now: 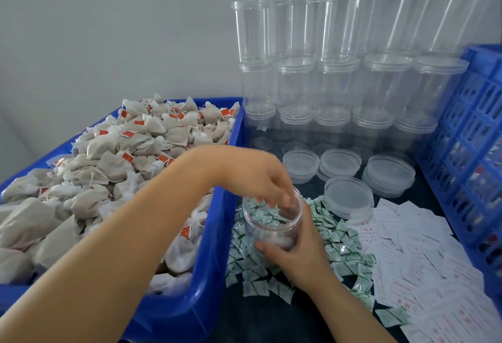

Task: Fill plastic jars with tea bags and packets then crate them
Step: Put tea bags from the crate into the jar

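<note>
Dark table [271, 321]: left hand [260, 179] reaches into jar [271, 223].

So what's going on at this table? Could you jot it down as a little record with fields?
Left hand: fingers reach into the mouth of the clear plastic jar
Right hand: grips that jar's side
Left of jar: blue plastic tub heaped with beige tea bags
Under jar: small green-and-white packets
Behind: stacked empty clear jars, loose clear lids
</note>
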A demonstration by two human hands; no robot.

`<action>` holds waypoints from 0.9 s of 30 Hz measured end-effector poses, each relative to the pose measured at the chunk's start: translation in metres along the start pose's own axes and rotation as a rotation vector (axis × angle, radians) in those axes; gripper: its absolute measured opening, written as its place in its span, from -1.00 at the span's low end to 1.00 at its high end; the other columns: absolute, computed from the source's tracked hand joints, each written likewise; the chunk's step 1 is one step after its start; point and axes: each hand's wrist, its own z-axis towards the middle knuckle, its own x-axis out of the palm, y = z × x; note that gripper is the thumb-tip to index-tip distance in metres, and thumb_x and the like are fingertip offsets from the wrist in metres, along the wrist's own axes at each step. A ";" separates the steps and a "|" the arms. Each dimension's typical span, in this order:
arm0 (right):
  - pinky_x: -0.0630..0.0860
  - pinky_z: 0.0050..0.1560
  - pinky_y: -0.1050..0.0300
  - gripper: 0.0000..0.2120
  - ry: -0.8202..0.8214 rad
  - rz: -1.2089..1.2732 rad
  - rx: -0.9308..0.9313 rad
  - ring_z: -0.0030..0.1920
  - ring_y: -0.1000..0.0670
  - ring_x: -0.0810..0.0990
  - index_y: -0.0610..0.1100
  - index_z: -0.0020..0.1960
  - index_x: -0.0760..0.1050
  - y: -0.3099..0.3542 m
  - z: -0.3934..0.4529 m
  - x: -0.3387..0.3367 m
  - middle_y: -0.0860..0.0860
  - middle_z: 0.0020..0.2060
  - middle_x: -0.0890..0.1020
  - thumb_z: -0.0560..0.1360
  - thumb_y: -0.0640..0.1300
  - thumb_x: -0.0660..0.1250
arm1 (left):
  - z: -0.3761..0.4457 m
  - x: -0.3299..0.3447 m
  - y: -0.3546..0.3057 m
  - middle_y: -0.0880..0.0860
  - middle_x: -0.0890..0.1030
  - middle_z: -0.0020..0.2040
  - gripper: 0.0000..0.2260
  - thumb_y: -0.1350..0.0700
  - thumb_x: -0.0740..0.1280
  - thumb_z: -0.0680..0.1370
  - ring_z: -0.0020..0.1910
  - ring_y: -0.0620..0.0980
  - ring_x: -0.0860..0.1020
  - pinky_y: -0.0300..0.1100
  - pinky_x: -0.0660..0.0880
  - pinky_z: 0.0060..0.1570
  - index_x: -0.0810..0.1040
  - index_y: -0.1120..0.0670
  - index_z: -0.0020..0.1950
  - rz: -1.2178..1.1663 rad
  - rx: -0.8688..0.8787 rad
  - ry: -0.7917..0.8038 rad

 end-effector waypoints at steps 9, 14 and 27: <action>0.56 -0.04 0.38 -0.13 -0.009 -0.016 0.040 0.20 0.41 0.46 0.60 0.23 0.23 0.001 -0.002 -0.002 0.48 0.16 0.44 0.01 0.49 0.55 | -0.005 0.013 0.081 -0.12 0.60 -0.07 -0.87 0.14 0.25 0.58 -0.09 -0.18 0.54 -0.30 0.43 -0.02 0.57 0.00 0.05 -0.113 -0.220 -0.779; 0.57 -0.04 0.36 -0.17 0.001 0.007 0.035 0.20 0.41 0.47 0.62 0.19 0.26 0.005 -0.004 -0.002 0.31 0.24 0.47 0.03 0.42 0.59 | 0.009 0.037 0.113 0.07 0.48 0.28 -0.65 0.13 0.26 0.55 0.29 0.09 0.38 -0.03 0.34 0.27 0.44 0.06 0.34 0.196 -0.433 -0.831; 0.54 -0.12 0.44 -0.16 0.024 0.034 0.001 0.12 0.41 0.51 0.53 0.25 0.24 0.010 -0.006 -0.002 0.20 0.27 0.45 0.11 0.20 0.60 | 0.020 0.058 0.130 0.09 0.54 0.18 -0.73 0.06 0.15 0.61 0.12 0.13 0.52 0.06 0.51 0.06 0.40 -0.01 0.30 0.432 -0.704 -0.336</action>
